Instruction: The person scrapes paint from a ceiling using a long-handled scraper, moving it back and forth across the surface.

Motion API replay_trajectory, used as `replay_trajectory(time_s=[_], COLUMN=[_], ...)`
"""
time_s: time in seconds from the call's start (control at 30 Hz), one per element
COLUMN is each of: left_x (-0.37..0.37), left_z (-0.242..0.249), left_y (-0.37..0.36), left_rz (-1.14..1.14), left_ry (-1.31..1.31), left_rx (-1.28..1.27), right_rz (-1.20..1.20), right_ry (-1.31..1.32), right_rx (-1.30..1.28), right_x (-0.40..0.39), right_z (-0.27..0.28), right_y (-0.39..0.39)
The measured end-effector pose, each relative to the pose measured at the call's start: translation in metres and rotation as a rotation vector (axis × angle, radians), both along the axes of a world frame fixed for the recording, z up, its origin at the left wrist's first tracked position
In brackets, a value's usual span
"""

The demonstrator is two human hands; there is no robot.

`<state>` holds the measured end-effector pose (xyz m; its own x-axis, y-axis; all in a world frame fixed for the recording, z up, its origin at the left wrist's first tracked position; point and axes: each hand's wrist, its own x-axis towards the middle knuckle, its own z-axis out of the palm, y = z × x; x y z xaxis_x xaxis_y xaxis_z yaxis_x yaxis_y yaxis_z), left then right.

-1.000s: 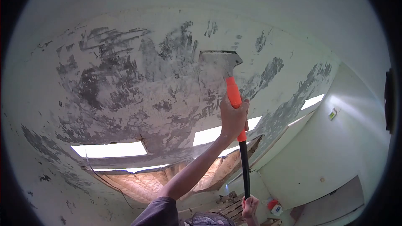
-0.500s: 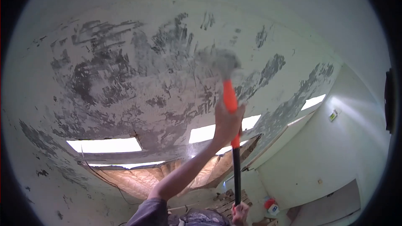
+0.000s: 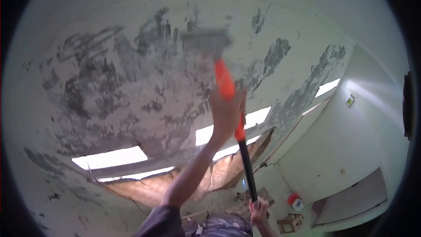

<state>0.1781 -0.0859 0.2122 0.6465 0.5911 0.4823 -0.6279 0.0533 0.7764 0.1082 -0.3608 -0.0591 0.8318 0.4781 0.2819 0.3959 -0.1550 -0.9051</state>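
Readable text: none anywhere in the view.
Wall sign (image 3: 349, 101): small plate with a green patch, high on the right wall; its marking is too small to read.
Red-and-white container (image 3: 295, 202): stands on the floor by the wall; its label is too blurred to read.
Scraper (image 3: 206, 41): blade and orange grip show no legible brand.

Long-handled scraper (image 3: 228, 92): orange grip, black pole, wide grey blade, motion-blurred. Tilted steeply up, blade flat against the patchy scraped ceiling (image 3: 109, 83).
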Motion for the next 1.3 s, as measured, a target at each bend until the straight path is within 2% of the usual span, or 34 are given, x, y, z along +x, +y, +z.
replay_trajectory(time_s=[0.03, 0.1, 0.13, 0.2, 0.23, 0.3, 0.37, 0.43, 0.47, 0.5, 0.6, 0.63, 0.7, 0.77, 0.83, 0.87, 0.97, 1.0, 1.1, 1.13, 1.23, 1.3], left_x=[-0.006, -0.02, -0.021, -0.009, -0.008, -0.005, -0.014, -0.016, -0.011, -0.005, -0.002, 0.003, 0.0, -0.004, 0.0, -0.001, 0.011, 0.012, 0.009, 0.011, 0.017, 0.014], left_z=[-0.023, -0.03, -0.024, 0.022, 0.022, 0.026, -0.018, -0.033, -0.026, 0.003, 0.027, 0.033, -0.007, -0.021, 0.02, 0.033, 0.006, -0.018, -0.022, 0.0, 0.024, -0.018], left_y=[-0.006, -0.007, -0.003, 0.012, 0.014, 0.016, 0.0, -0.006, 0.001, 0.007, 0.01, 0.007, -0.001, -0.003, 0.003, 0.005, 0.004, -0.006, -0.011, -0.011, -0.006, -0.01], left_rz=[0.056, 0.01, 0.008, 0.048, 0.053, 0.008, 0.128, 0.087, 0.091, 0.045, -0.004, -0.031, 0.042, 0.056, -0.021, -0.091, -0.008, -0.014, 0.0, -0.023, -0.094, -0.061], left_ry=[0.069, 0.088, 0.129, 0.065, 0.106, 0.025, 0.114, 0.082, 0.106, 0.063, 0.015, -0.012, 0.005, 0.031, 0.008, -0.023, 0.046, 0.002, 0.058, -0.005, -0.068, -0.031], left_rx=[-0.046, -0.074, -0.079, 0.032, 0.038, 0.022, 0.045, -0.041, -0.016, 0.03, 0.044, 0.01, 0.006, -0.047, -0.031, -0.042, -0.026, -0.059, -0.017, 0.002, -0.052, -0.024], right_rz=[-0.008, -0.01, -0.05, -0.028, -0.022, 0.012, 0.028, 0.054, 0.016, -0.02, -0.028, -0.023, 0.0, -0.004, -0.062, -0.054, -0.008, -0.038, -0.071, -0.104, -0.078, -0.218], right_ry=[-0.013, 0.098, 0.064, -0.017, 0.024, 0.158, 0.192, 0.229, 0.18, 0.135, 0.149, 0.145, 0.093, 0.069, -0.038, -0.022, 0.039, 0.047, 0.033, -0.028, 0.099, -0.111], right_rx=[0.023, -0.015, -0.053, -0.034, -0.029, 0.064, 0.082, 0.079, 0.063, 0.041, 0.109, 0.137, 0.065, 0.091, -0.021, -0.014, 0.035, 0.027, -0.024, -0.011, 0.026, 0.094], right_x=[-0.004, -0.029, -0.024, -0.003, -0.003, -0.003, -0.025, -0.022, -0.02, -0.023, 0.001, 0.0, -0.009, -0.007, -0.007, -0.011, 0.008, 0.002, -0.004, 0.005, 0.02, 0.005], right_z=[-0.02, -0.023, -0.023, -0.004, 0.004, 0.021, 0.0, -0.015, -0.02, -0.021, 0.045, 0.041, 0.008, -0.014, -0.027, -0.022, 0.015, 0.0, -0.03, -0.018, 0.038, -0.007], right_y=[-0.005, -0.017, -0.014, 0.005, 0.01, 0.02, 0.004, -0.004, -0.005, -0.002, 0.023, 0.019, 0.001, -0.006, -0.003, -0.001, 0.002, -0.006, -0.02, -0.01, 0.005, -0.004])
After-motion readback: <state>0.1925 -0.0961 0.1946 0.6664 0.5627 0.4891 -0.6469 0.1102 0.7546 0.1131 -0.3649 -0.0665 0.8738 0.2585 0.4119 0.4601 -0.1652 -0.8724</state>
